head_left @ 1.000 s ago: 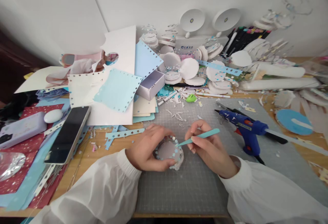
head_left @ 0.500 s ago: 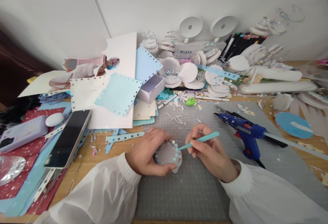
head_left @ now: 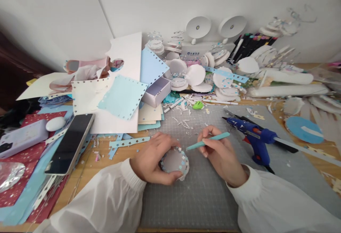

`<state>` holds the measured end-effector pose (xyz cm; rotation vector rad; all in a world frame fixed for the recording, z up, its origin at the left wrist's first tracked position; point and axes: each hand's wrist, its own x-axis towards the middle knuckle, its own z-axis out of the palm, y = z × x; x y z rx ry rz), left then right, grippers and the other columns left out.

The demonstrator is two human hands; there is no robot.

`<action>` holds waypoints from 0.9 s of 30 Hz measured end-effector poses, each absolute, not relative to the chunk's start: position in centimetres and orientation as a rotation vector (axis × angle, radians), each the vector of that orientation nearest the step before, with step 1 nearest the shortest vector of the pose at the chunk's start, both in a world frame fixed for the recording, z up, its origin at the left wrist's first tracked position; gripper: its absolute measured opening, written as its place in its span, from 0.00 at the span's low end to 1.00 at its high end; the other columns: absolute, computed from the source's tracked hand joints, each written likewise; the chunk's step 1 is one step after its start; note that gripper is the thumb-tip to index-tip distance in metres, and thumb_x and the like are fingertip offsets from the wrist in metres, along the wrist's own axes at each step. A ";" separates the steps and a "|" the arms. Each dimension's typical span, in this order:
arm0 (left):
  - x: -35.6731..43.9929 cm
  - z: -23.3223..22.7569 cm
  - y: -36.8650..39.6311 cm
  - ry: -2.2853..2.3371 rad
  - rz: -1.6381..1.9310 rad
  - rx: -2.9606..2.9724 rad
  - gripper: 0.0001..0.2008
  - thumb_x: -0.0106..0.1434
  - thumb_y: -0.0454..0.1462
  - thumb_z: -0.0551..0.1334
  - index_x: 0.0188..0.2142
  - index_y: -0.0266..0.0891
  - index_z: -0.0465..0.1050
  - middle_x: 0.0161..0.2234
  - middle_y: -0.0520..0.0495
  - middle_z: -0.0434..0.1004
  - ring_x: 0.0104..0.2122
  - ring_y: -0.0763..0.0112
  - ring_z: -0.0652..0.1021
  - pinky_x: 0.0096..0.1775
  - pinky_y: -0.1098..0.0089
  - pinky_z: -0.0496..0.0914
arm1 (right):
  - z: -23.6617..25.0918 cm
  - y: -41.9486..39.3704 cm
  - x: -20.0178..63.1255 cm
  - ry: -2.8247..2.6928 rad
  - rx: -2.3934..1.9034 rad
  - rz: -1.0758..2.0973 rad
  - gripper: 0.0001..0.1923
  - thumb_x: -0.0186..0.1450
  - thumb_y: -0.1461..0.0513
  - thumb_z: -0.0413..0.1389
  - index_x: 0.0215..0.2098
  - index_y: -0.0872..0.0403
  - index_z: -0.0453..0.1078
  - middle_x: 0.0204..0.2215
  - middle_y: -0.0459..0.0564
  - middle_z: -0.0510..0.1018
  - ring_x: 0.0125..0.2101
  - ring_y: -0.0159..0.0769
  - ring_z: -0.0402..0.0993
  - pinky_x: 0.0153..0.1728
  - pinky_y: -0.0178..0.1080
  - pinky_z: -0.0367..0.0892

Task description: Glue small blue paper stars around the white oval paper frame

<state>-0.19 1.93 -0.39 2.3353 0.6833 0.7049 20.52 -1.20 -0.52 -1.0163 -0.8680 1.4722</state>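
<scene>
Both hands work low on the grey gridded cutting mat [head_left: 191,197]. Left hand [head_left: 153,162] curls around a small round white paper cup trimmed with tiny blue stars [head_left: 174,161], thumb under its near rim and fingers over the far side, holding it tipped toward the camera; nothing shows inside the cup but its pale bottom. Right hand [head_left: 220,153] pinches slim teal tweezers [head_left: 207,141] between thumb and fingers, their tip hanging just off the cup's upper right rim, not touching it.

Nearer the body, the mat lies bare between the white sleeves down to the table's front edge. Paper scraps [head_left: 183,119] litter the mat beyond the hands. Right of the tweezers, a blue hot glue gun [head_left: 253,133] stands on the mat, nozzle pointing left, near the right hand but apart from it. Left of the mat, a blue star-punched paper strip [head_left: 129,141] lies on the wooden table [head_left: 106,162], and a black smartphone [head_left: 70,143] rests farther left on red and blue sheets.

Farther back, a small open lavender cardboard box [head_left: 157,91] sits tilted; its contents cannot be made out. White paper discs [head_left: 197,75] pile against the wall.
</scene>
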 end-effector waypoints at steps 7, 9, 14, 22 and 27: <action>-0.2 -0.4 1.9 0.622 0.679 2.350 0.31 0.50 0.52 0.65 0.47 0.38 0.63 0.40 0.41 0.74 0.39 0.58 0.73 0.42 0.62 0.63 | -0.4 -0.8 21.0 -0.797 -1.007 1.336 0.05 0.60 0.63 0.54 0.29 0.52 0.60 0.20 0.42 0.66 0.19 0.27 0.59 0.21 0.33 0.53; -0.2 -0.4 1.9 0.611 0.667 2.357 0.33 0.48 0.53 0.66 0.48 0.38 0.62 0.40 0.41 0.74 0.40 0.58 0.73 0.42 0.62 0.63 | -0.3 -0.7 21.1 -0.791 -0.984 1.311 0.05 0.60 0.63 0.54 0.28 0.52 0.61 0.21 0.42 0.65 0.20 0.28 0.60 0.22 0.34 0.54; -0.1 -0.4 2.1 0.601 0.586 2.374 0.34 0.45 0.53 0.68 0.46 0.38 0.63 0.39 0.43 0.75 0.38 0.59 0.73 0.42 0.62 0.62 | 0.0 -0.5 21.6 -0.815 -0.964 1.262 0.04 0.61 0.63 0.54 0.28 0.52 0.62 0.22 0.43 0.65 0.22 0.28 0.60 0.24 0.34 0.54; -0.2 -0.3 1.9 0.588 0.531 2.371 0.36 0.43 0.53 0.69 0.47 0.38 0.63 0.40 0.43 0.74 0.39 0.59 0.72 0.43 0.62 0.63 | 3.0 -0.2 23.0 -1.084 -1.076 0.734 0.06 0.59 0.61 0.59 0.32 0.49 0.64 0.31 0.46 0.68 0.25 0.32 0.64 0.27 0.39 0.60; -0.3 -0.3 1.8 0.603 0.495 2.359 0.35 0.44 0.55 0.68 0.47 0.38 0.64 0.41 0.42 0.74 0.41 0.58 0.72 0.45 0.61 0.63 | 7.5 0.5 23.2 -1.202 -1.018 0.318 0.07 0.58 0.61 0.60 0.35 0.47 0.68 0.29 0.48 0.70 0.27 0.37 0.66 0.29 0.43 0.61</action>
